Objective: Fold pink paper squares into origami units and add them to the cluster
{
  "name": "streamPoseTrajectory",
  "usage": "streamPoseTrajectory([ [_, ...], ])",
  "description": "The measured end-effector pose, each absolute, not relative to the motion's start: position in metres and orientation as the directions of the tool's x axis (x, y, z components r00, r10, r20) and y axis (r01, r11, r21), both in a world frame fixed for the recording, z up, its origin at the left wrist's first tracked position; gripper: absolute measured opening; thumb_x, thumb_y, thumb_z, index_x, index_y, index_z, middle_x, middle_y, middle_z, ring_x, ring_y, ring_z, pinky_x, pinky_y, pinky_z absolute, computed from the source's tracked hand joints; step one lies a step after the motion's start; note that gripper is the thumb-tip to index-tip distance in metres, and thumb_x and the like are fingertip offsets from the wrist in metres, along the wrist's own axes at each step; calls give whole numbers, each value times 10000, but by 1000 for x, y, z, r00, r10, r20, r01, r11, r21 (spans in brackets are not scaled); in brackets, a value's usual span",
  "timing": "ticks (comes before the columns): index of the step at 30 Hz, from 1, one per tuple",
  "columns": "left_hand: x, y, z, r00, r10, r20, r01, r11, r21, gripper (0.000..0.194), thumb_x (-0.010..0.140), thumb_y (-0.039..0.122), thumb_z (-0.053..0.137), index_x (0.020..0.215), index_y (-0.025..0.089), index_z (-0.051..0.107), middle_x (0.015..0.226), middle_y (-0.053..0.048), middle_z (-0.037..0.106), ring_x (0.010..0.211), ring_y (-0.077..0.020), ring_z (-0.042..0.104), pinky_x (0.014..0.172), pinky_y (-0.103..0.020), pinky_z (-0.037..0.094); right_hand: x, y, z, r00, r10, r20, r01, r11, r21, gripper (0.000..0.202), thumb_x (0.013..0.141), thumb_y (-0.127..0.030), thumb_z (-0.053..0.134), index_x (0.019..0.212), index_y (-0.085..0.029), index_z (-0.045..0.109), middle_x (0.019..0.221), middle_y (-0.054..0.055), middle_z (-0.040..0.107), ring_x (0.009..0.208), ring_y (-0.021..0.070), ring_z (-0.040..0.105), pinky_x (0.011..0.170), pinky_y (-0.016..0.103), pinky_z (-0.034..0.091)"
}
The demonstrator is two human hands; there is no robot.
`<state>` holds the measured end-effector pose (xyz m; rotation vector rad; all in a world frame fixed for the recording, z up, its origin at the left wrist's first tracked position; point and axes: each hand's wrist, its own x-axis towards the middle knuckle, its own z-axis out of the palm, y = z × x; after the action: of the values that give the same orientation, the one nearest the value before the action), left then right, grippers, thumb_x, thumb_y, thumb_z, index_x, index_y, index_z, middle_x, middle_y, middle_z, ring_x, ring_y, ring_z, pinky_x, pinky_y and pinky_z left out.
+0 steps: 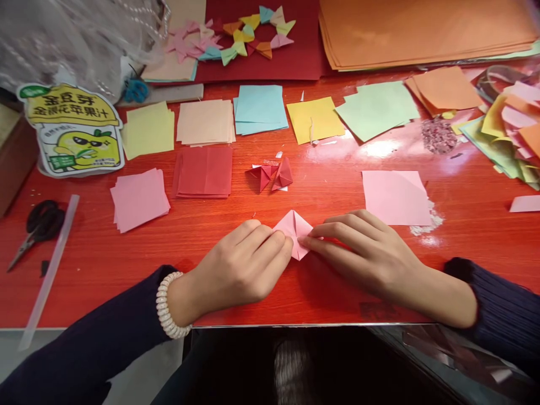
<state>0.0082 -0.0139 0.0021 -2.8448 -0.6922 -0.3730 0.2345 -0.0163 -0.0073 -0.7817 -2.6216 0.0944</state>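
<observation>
A small folded pink paper piece (294,229) lies on the red wooden table (320,287) near its front edge. My left hand (242,264) presses its left side with curled fingers. My right hand (358,247) pinches its right side with fingertips. Both hands hold the piece flat against the table. Two folded red paper pieces (272,175) lie just beyond it. A loose pink sheet (394,197) lies to the right of my right hand.
Stacks of square paper lie across the middle: pink (139,198), red (203,170), yellow (148,129), beige (205,121), blue (259,108), green (377,109). Black scissors (37,225) rest at the left. A juice pouch (73,129) stands far left. A colourful paper wreath (257,31) lies at the back.
</observation>
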Motion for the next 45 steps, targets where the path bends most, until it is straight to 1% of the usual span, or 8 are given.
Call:
streamPoseTrajectory([
  [6,8,-12,-2,714,665,216,582,-737,345,186,886,135,447,1014,151,581,928,-64,603,808,-145,518,711,-291,445,231,-11,-11,-661,691,292,542,709,-451,181,873,-129,445,967,-138,600,859,90,603,753,160,503,643,311,434],
  [9,11,-10,0,659,733,165,599,-645,475,183,905,182,431,994,152,587,895,-52,597,802,-137,507,728,-283,439,227,-7,-12,-604,753,261,539,627,-562,159,884,-175,445,904,-145,599,811,80,577,744,157,501,650,307,439],
  [12,16,-9,2,595,798,97,643,-545,538,184,911,225,431,966,146,588,873,-32,605,794,-132,507,750,-281,429,222,-5,-10,-570,792,218,572,573,-587,150,887,-194,444,886,-141,584,784,66,572,711,148,497,643,298,432],
  [16,20,-9,3,536,841,67,695,-485,530,186,912,243,432,911,151,593,831,-10,616,772,-132,523,732,-280,419,216,-5,-8,-491,856,160,643,480,-597,131,866,-222,491,934,-134,562,752,48,586,676,140,506,611,276,419],
  [20,25,-8,4,453,890,47,763,-414,497,146,891,252,472,858,156,578,783,4,615,711,-117,544,649,-249,409,211,-5,-8,-429,894,129,676,412,-611,81,864,-227,484,850,-160,527,777,39,611,665,133,524,593,263,412],
  [26,29,-5,6,385,922,35,812,-356,462,173,880,300,491,816,162,573,730,14,624,659,-111,571,568,-230,387,206,-4,-9,-385,917,103,731,371,-572,146,856,-279,491,755,-173,492,702,26,592,605,126,508,533,251,379],
  [36,30,-1,11,383,924,-3,827,-341,446,120,860,275,521,823,172,570,700,35,633,624,-111,595,529,-224,381,202,-2,-8,-355,932,74,791,342,-508,172,830,-272,528,705,-177,457,650,6,569,517,96,469,471,226,320],
  [45,29,2,11,373,927,-31,836,-322,445,112,858,277,526,826,180,572,700,36,638,624,-114,596,524,-222,370,201,-2,-9,-354,930,94,812,356,-462,216,851,-314,487,698,-171,435,641,23,575,526,106,493,471,229,312],
])
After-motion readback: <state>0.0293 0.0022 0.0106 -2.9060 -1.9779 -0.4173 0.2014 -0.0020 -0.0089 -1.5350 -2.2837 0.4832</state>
